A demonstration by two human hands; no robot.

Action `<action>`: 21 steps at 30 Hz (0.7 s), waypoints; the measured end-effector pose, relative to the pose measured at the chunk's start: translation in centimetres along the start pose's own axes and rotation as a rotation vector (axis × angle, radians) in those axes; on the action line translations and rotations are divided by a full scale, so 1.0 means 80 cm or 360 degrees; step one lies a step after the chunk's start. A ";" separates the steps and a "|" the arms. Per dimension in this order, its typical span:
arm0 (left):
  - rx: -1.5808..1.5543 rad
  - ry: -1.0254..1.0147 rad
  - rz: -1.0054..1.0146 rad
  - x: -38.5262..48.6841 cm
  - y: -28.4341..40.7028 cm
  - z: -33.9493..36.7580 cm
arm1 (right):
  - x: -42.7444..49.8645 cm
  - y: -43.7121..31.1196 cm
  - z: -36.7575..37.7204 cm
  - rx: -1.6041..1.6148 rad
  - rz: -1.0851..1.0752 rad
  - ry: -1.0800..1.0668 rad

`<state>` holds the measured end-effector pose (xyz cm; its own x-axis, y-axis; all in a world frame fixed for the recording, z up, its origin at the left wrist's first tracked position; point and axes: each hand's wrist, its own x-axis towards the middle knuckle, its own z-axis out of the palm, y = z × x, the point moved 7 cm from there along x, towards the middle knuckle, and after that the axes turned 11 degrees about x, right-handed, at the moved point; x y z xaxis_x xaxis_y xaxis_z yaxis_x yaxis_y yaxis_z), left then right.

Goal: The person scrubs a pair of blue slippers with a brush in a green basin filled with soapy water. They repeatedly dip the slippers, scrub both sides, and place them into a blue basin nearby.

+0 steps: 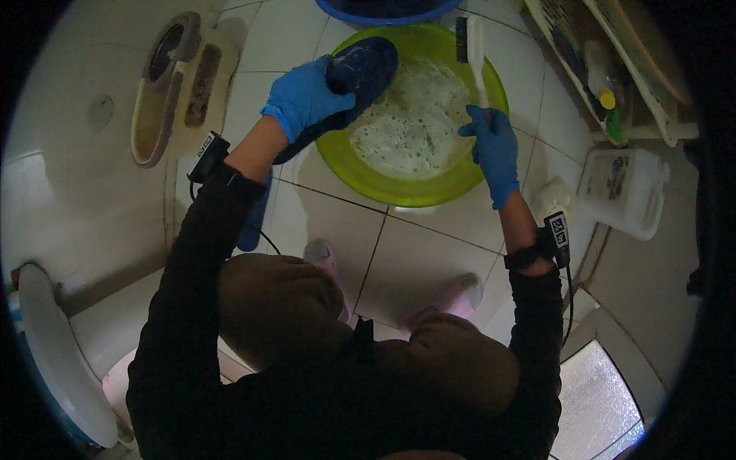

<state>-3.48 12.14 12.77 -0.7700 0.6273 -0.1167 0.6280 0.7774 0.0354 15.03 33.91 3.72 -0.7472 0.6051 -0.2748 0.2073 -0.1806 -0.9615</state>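
Observation:
My left hand (pixel 305 95), in a blue disposable glove, grips a dark navy slipper (pixel 368 69) by its strap. The slipper is tilted over the left rim of a yellow-green plastic basin (pixel 351 172), with some suds on its surface. In my right hand (pixel 495 144), also gloved, is the handle of a white scrubbing brush (pixel 475 54). Its dark bristles face left, over the basin's right side. Foamy water (pixel 414 126) fills the basin, which rests on the tiled floor. The brush and the slipper are apart.
A blue basin (pixel 397 12) stands just beyond the green one. To the right are a shelf rack (pixel 632 75) with bottles and a white plastic jug (pixel 621 190). A cream plastic holder (pixel 213 86) is at the left. Another blue slipper-like item (pixel 253 218) lies below my left forearm.

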 end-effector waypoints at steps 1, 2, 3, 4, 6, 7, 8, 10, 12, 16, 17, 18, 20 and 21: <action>0.0019 0.0047 0.0002 0.001 -0.003 -0.002 | 0.000 0.000 0.001 -0.0022 -0.0029 0.0003; 0.0043 0.0094 -0.0009 0.000 -0.006 -0.001 | -0.002 0.000 0.002 -0.0037 -0.0073 -0.0028; 0.0079 0.0163 -0.0023 0.001 -0.012 -0.001 | -0.002 0.003 0.002 -0.0049 -0.0029 -0.0016; -0.0145 0.0092 -0.0013 0.003 -0.018 0.008 | -0.003 0.005 0.004 -0.0060 -0.0008 -0.0033; -0.0561 -0.0006 -0.0028 0.009 -0.036 0.026 | -0.005 0.005 0.007 -0.0064 -0.0010 -0.0054; -0.0891 0.0007 -0.0117 0.010 -0.052 0.034 | -0.006 0.003 0.009 -0.0063 -0.0027 -0.0069; -0.1213 0.0031 -0.0233 0.010 -0.071 0.045 | -0.008 0.005 0.012 -0.0059 0.0046 -0.0101; -0.1552 0.0193 -0.0468 -0.006 -0.123 0.055 | -0.011 -0.007 0.024 -0.0188 -0.0075 -0.0241; -0.1582 0.0424 -0.0668 -0.031 -0.176 0.059 | -0.015 -0.011 0.033 -0.0269 -0.0030 -0.0297; -0.1771 0.0352 -0.0879 -0.104 -0.225 0.089 | -0.036 -0.029 0.081 -0.0394 -0.0113 -0.0576; -0.1841 0.0275 -0.0977 -0.125 -0.227 0.110 | -0.046 -0.033 0.100 -0.0436 -0.0186 -0.0649; -0.1912 0.0183 -0.1079 -0.146 -0.226 0.122 | -0.058 -0.038 0.120 -0.0423 -0.0278 -0.0758; -0.1772 -0.0065 -0.1074 -0.171 -0.215 0.154 | -0.083 -0.032 0.163 -0.0610 -0.0348 -0.0922; -0.1751 -0.0210 -0.1051 -0.175 -0.209 0.180 | -0.098 -0.023 0.186 -0.0712 -0.0382 -0.1006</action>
<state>-1.55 -10.30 -0.47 -0.8407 0.1511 -0.5200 -0.3370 0.6056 0.7209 11.06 17.97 7.80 -0.9912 0.0114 -0.1319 0.1290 0.3066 -0.9431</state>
